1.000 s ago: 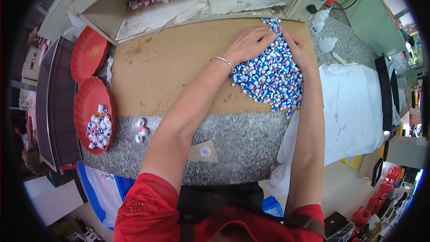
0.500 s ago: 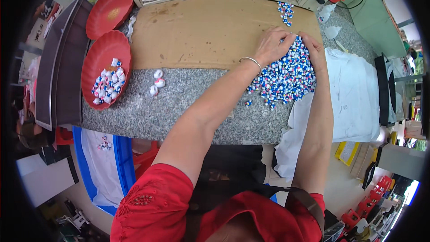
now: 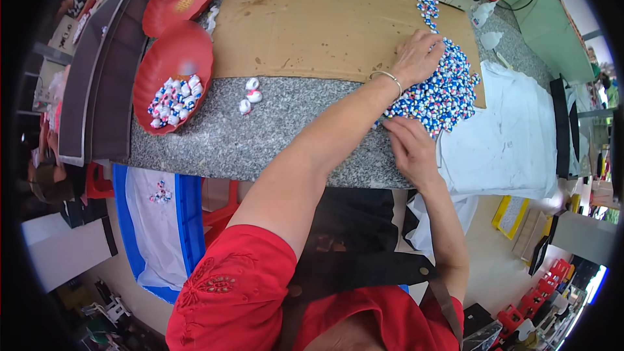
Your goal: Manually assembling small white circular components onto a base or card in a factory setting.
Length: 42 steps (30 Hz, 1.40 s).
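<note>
A broad heap of small white, blue and pink beads (image 3: 442, 94) lies at the right, partly on the cardboard and partly on the granite top. My left hand (image 3: 418, 58), with a bangle at the wrist, curves over the upper left edge of the heap, fingers reaching to the right. At the heap's lower edge my right hand (image 3: 414, 149) touches the beads, its fingers bent and pointing up and left. Both hands look open, and I see nothing gripped in them. Some beads under the fingertips are hidden.
Larger white and blue beads (image 3: 174, 101) fill part of a red scalloped dish (image 3: 195, 45), with another red dish (image 3: 172, 19) behind. Three big beads (image 3: 253, 96) sit on the granite counter (image 3: 273, 136). Cardboard (image 3: 312, 32) covers the back; white cloth (image 3: 507, 130) lies right.
My right hand has come from the heap's far right side round to its near edge. My left hand stays at the upper left. The heap's lower part has been drawn in slightly.
</note>
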{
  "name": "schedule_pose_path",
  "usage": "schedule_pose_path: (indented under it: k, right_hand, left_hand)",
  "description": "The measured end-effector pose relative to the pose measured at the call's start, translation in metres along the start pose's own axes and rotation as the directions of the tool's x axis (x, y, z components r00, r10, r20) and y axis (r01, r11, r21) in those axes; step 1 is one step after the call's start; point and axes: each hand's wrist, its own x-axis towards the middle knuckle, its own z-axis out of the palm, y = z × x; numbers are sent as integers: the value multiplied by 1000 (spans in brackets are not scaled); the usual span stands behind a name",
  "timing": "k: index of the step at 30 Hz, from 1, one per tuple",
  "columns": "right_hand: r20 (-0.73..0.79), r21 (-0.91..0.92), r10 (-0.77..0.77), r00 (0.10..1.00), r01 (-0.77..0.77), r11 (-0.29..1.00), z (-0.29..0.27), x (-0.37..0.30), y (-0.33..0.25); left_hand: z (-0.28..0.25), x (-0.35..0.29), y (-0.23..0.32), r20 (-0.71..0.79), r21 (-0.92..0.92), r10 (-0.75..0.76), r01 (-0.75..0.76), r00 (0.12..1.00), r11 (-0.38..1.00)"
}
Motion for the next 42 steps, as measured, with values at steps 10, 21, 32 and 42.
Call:
schedule_pose_path:
  k: [10, 21, 32, 42]
  right_hand:
    - [201, -112, -86, 976, 110, 988, 27, 14, 6]
    - [466, -287, 106, 878, 37, 957, 2, 20, -38]
    - [379, -161, 94, 921, -34, 986, 11, 33, -48]
    - [550, -302, -57, 833, 262, 917, 34, 55, -54]
  left_hand:
    - [-262, -71, 70, -172, 40, -60, 67, 983, 997]
    - [-320, -166, 38, -50, 586, -10, 37, 999, 809]
    - [-300, -193, 76, 164, -561, -488, 488, 857, 669]
    - [-276, -203, 86, 224, -625, -451, 483, 864, 613]
